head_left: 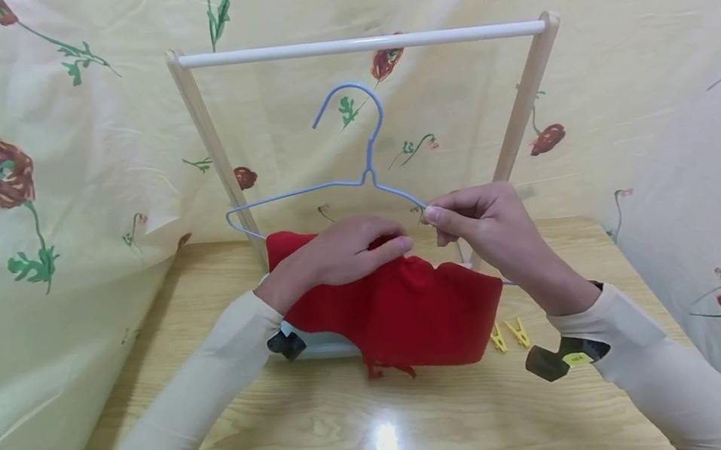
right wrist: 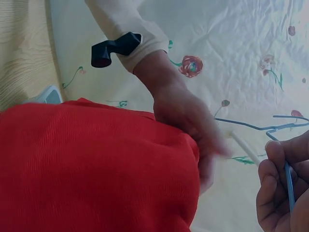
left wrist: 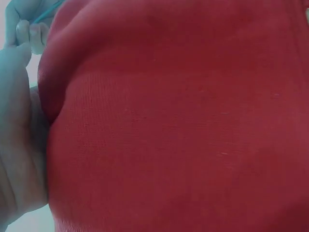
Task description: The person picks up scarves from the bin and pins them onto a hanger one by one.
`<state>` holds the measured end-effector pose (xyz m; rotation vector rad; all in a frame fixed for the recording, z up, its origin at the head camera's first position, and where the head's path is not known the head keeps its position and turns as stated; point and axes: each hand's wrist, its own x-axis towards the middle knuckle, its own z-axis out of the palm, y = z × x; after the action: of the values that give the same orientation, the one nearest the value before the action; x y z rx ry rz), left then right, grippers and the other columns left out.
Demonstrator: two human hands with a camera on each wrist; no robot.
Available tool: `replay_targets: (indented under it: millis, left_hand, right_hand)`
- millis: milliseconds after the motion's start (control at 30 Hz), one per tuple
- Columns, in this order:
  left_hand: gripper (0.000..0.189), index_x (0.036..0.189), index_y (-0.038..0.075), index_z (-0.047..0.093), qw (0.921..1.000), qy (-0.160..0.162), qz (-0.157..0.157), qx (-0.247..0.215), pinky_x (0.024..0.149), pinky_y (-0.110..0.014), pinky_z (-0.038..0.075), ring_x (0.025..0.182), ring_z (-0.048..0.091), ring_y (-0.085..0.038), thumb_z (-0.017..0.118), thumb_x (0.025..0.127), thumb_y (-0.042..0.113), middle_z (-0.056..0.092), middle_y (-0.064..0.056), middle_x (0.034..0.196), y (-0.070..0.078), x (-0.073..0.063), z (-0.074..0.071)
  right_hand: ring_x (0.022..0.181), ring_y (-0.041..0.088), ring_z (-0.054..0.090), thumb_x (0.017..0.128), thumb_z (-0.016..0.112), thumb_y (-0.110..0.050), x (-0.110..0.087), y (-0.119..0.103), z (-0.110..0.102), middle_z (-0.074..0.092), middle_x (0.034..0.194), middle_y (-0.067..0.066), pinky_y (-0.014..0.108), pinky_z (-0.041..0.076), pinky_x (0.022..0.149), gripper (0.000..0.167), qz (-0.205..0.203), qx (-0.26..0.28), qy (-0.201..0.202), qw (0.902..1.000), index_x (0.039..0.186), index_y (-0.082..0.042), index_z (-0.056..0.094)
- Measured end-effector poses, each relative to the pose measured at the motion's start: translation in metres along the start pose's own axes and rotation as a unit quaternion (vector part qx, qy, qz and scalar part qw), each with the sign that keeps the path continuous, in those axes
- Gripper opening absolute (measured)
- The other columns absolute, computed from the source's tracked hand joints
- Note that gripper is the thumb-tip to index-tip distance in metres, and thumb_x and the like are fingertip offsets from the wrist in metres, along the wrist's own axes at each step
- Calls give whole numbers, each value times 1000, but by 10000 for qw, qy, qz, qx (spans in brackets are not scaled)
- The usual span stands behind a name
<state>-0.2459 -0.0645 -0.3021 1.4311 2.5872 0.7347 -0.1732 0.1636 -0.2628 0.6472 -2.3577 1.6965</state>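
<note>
Hanger, blue wire, one: I saw it in front of the rack, hook toward 12 o'clock and apart from the white bar, the frame tilted down toward 4 o'clock.

Cloth, red, one: it hung across the hanger's lower part, with loose fringe at its 6 o'clock edge.

Right hand, at the cloth's 2 o'clock: thumb and forefinger clamped on the hanger's sloping shoulder; my right wrist view showed the other fingers curled.

Left hand, at the cloth's 11 o'clock: it touched the cloth near the top edge, thumb lying straight. The remaining fingers were partly hidden, and I could not tell whether they had closed on the fabric.

Tray, pale: partly covered by the cloth, showing between its 8 and 9 o'clock.

Pegs, yellow, two: side by side on the table, just beside the cloth, between its 3 and 4 o'clock.

Curtain, cream with printed flowers: I noted it behind the rack, also at 9 and 3 o'clock.
</note>
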Motion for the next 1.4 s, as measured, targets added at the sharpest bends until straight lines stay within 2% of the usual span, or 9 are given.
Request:
replay_targets:
  millis: [200, 367, 500, 667, 867, 967, 1133, 1233, 1400]
  left_hand:
    - [42, 123, 22, 66, 9955, -883, -325, 128, 75, -24, 54, 88, 63, -5, 69, 90, 49, 66, 15, 101, 2, 5, -1]
    - [31, 106, 22, 69, 9921, -1111, -490, 330, 71, -24, 55, 79, 65, -6, 72, 87, 46, 67, 14, 90, 3, 3, 1]
    - [21, 95, 22, 68, 9923, -1177, -353, 178, 71, -26, 54, 76, 64, -8, 71, 90, 42, 66, 12, 83, 0, 1, -1]
    - [13, 102, 18, 69, 9965, -566, 284, -539, 79, -29, 52, 83, 61, -10, 65, 100, 30, 64, 8, 90, -6, -4, -2]
    - [25, 125, 12, 60, 9883, 730, 663, -1162, 89, -28, 54, 99, 63, -10, 62, 103, 23, 65, 3, 112, -8, -9, 1]
    - [30, 127, 6, 57, 9792, 1585, 780, -996, 92, -29, 54, 105, 62, -15, 66, 100, 14, 64, -4, 117, -9, -9, 1]
    - [33, 125, -2, 58, 9525, 2758, 1176, -535, 92, -32, 55, 109, 59, -24, 70, 94, 0, 61, -15, 121, -9, -5, -1]
    - [35, 125, -2, 59, 9494, 2823, 1344, -293, 93, -30, 54, 110, 59, -24, 72, 93, 1, 62, -15, 120, -9, -4, -3]
    - [43, 132, 3, 60, 9706, 1960, 1373, -264, 100, -28, 50, 118, 58, -18, 76, 93, 13, 63, -9, 128, -9, -4, 0]
  right_hand:
    - [68, 18, 65, 97, 68, -6, -2, 0, -1, 68, 71, 2, 25, 57, 70, 18, 27, -34, 52, 10000, 101, 11, 74]
    - [67, 17, 65, 97, 69, -6, -2, 1, -3, 68, 70, 2, 25, 57, 69, 15, 6, 10, 93, 10000, 99, 8, 75]
    - [67, 17, 65, 97, 69, -7, -2, 1, -3, 68, 70, 2, 25, 57, 69, 15, -22, -59, 41, 10000, 99, 7, 76]
    - [67, 18, 64, 97, 69, -5, -3, 2, -1, 69, 73, 1, 25, 57, 68, 17, 115, -164, -170, 9997, 103, 10, 75]
    - [67, 20, 62, 98, 67, -5, -5, 4, 1, 65, 70, 6, 27, 55, 70, 16, 145, -264, -474, 9984, 103, 7, 76]
    - [66, 21, 61, 97, 68, -6, -7, 4, 3, 63, 69, 7, 29, 54, 70, 14, 35, -312, -582, 9978, 102, 5, 76]
    - [66, 23, 61, 96, 68, -4, -9, -1, 9, 63, 70, 7, 30, 53, 68, 14, -129, -262, -757, 9967, 102, 7, 75]
    - [65, 22, 61, 96, 67, -2, -9, -4, 9, 63, 69, 7, 29, 53, 67, 14, -172, -148, -682, 9974, 102, 9, 74]
    - [64, 19, 61, 96, 67, -1, -6, -10, 7, 65, 67, 4, 26, 53, 65, 15, -220, -213, -363, 9989, 102, 10, 75]
